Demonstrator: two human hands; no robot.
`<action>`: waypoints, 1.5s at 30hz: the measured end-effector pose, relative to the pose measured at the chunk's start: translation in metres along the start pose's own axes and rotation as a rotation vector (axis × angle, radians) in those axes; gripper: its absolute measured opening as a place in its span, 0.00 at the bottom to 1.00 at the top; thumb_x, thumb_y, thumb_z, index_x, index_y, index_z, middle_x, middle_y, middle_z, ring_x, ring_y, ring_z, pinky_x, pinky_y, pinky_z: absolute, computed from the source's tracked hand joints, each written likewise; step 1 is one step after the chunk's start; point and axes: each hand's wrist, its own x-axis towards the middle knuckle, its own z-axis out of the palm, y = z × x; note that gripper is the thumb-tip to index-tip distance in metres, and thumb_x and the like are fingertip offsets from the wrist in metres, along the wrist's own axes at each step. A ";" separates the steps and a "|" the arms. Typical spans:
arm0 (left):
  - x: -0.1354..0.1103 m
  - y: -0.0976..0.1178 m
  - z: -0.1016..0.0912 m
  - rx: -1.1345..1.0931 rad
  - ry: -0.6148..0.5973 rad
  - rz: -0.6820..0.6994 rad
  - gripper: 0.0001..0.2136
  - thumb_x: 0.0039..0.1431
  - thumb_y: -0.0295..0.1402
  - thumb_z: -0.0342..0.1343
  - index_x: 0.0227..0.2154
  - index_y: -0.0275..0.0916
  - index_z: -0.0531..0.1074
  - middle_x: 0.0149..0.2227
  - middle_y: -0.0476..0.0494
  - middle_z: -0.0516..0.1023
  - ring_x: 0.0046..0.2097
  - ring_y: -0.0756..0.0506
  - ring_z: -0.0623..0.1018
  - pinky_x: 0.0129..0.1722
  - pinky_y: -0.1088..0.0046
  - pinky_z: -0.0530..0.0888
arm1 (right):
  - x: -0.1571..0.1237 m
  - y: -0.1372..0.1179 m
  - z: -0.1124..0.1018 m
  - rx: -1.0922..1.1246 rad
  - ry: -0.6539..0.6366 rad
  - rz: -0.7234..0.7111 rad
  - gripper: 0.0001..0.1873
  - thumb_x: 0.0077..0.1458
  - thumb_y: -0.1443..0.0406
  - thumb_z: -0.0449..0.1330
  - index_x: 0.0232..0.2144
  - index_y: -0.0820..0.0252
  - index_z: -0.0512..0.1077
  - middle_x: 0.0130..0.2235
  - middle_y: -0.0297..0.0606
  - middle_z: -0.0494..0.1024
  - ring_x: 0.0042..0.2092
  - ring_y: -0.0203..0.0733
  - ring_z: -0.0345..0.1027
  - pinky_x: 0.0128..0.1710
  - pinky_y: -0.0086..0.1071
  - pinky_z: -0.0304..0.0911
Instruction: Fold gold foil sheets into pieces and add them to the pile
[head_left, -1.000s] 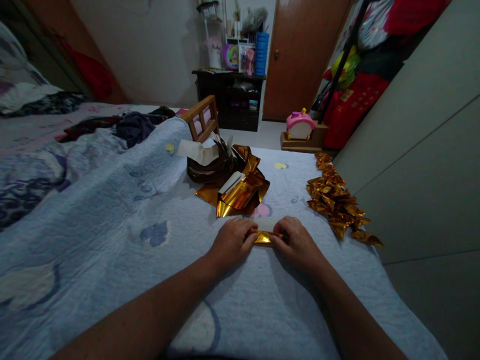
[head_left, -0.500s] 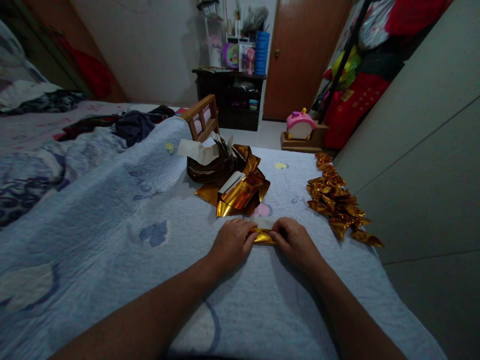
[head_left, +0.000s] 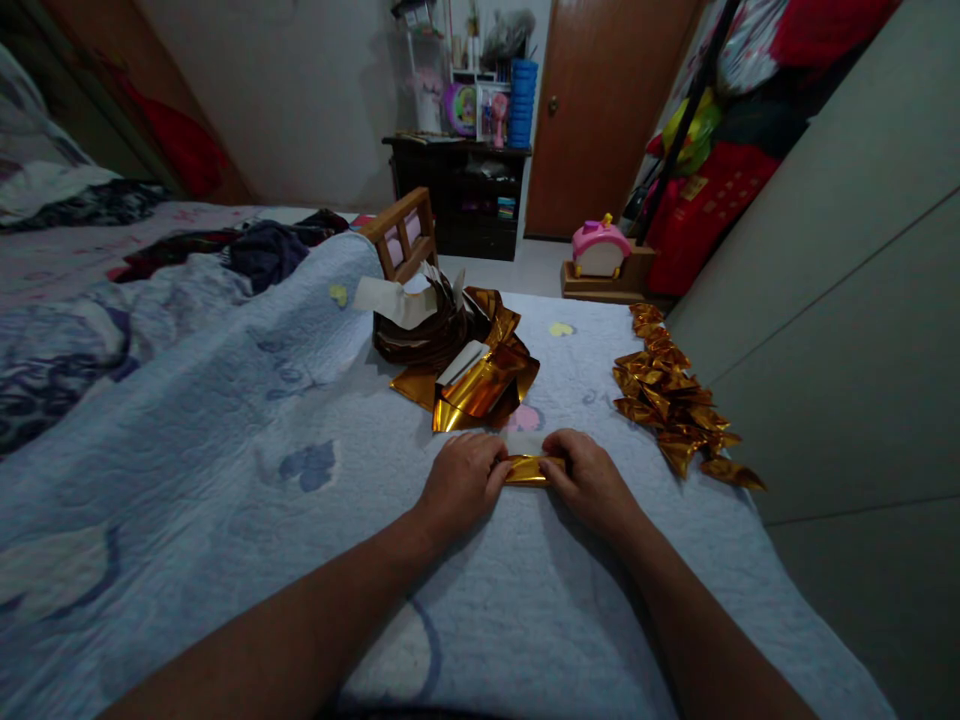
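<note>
My left hand (head_left: 466,475) and my right hand (head_left: 587,475) pinch the two ends of a gold foil paper (head_left: 526,470) on the quilt. Its near edge is rolled into a narrow gold band, and a pale flat part shows beyond it between my fingers. Thumbs lie on the near side; the fingertips are partly hidden. Just beyond my hands lies a loose heap of gold foil sheets (head_left: 480,385), beside a dark, curled stack of paper (head_left: 420,335) with pale sheets on top. To the right, several folded gold foil pieces (head_left: 667,400) form a pile.
A light blue quilt (head_left: 285,560) covers the bed. Rumpled dark clothes (head_left: 270,250) lie at the far left. A wooden bed rail (head_left: 405,240) stands at the far edge, with a pink toy (head_left: 600,248) beyond. A pale cabinet (head_left: 847,330) borders the right side.
Both hands stay at nearly the same spot, with a very slight shift of the fingers along the gold foil paper. The piles have not moved.
</note>
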 end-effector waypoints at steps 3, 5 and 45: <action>0.000 -0.001 0.000 0.009 -0.001 0.001 0.04 0.63 0.29 0.57 0.32 0.38 0.72 0.34 0.45 0.77 0.38 0.43 0.75 0.41 0.64 0.69 | 0.000 0.000 -0.001 -0.056 -0.032 0.003 0.04 0.57 0.70 0.58 0.36 0.60 0.72 0.36 0.40 0.76 0.39 0.43 0.66 0.41 0.35 0.59; 0.000 -0.001 0.001 0.008 -0.001 0.005 0.04 0.63 0.29 0.57 0.32 0.38 0.72 0.33 0.45 0.77 0.38 0.43 0.75 0.41 0.64 0.69 | 0.001 0.000 -0.001 -0.090 -0.062 0.021 0.03 0.58 0.69 0.59 0.34 0.60 0.73 0.36 0.40 0.76 0.39 0.43 0.66 0.41 0.35 0.58; -0.005 0.004 0.005 0.134 0.027 0.390 0.08 0.66 0.24 0.53 0.42 0.36 0.75 0.42 0.40 0.79 0.44 0.42 0.76 0.46 0.61 0.77 | -0.002 0.010 -0.003 -0.180 0.055 0.149 0.13 0.56 0.75 0.51 0.36 0.59 0.73 0.37 0.41 0.74 0.42 0.44 0.68 0.45 0.34 0.60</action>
